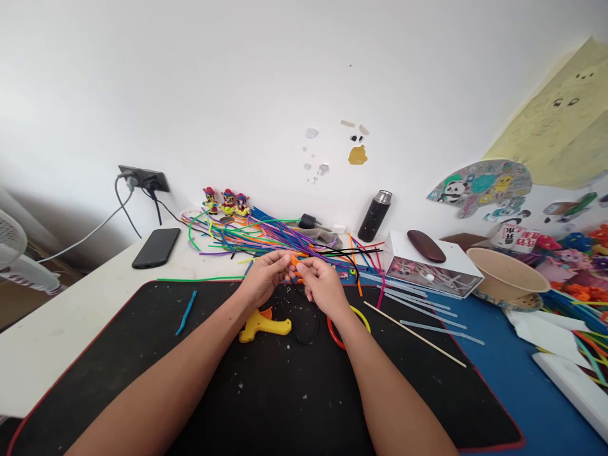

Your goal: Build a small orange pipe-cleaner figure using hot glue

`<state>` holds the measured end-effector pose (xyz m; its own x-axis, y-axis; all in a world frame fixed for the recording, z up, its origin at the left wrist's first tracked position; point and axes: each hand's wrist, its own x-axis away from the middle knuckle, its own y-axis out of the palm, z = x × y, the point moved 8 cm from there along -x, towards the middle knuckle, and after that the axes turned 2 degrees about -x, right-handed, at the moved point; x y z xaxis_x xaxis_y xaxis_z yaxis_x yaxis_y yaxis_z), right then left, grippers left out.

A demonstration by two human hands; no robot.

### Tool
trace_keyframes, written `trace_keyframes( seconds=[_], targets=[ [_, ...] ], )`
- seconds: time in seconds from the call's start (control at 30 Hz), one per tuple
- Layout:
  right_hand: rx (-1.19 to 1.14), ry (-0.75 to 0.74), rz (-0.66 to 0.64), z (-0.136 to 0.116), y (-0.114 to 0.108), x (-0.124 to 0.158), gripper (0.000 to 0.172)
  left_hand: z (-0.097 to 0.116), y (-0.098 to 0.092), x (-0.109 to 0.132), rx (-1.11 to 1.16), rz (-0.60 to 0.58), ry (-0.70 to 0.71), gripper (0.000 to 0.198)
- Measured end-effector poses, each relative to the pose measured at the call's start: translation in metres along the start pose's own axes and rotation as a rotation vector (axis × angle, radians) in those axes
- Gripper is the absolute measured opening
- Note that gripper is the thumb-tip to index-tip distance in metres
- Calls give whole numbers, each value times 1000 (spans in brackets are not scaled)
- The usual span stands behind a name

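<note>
Both hands meet over the far edge of a black mat. My left hand and my right hand pinch a short orange pipe cleaner piece between their fingertips. Just behind them lies a pile of coloured pipe cleaners. A yellow glue gun rests on the mat below my left wrist. Red and yellow rings lie partly hidden under my right wrist.
A black phone lies at the left, and three small figurines stand by the wall. A black flask, a white box, clear glue sticks, a wooden stick and a paper bowl are on the right.
</note>
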<state>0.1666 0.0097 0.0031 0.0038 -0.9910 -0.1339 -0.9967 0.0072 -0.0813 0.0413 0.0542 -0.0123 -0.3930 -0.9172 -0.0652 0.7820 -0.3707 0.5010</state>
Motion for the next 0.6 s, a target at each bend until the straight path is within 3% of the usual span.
trace_keyframes(
  seconds=[0.23,0.6],
  targets=[
    [-26,6,38,1,-6,-1,41,-5,0,0,28,-20,-63,39],
    [4,0,26,1,-4,-1,42,-5,-1,0,-13,-11,-50,34]
  ],
)
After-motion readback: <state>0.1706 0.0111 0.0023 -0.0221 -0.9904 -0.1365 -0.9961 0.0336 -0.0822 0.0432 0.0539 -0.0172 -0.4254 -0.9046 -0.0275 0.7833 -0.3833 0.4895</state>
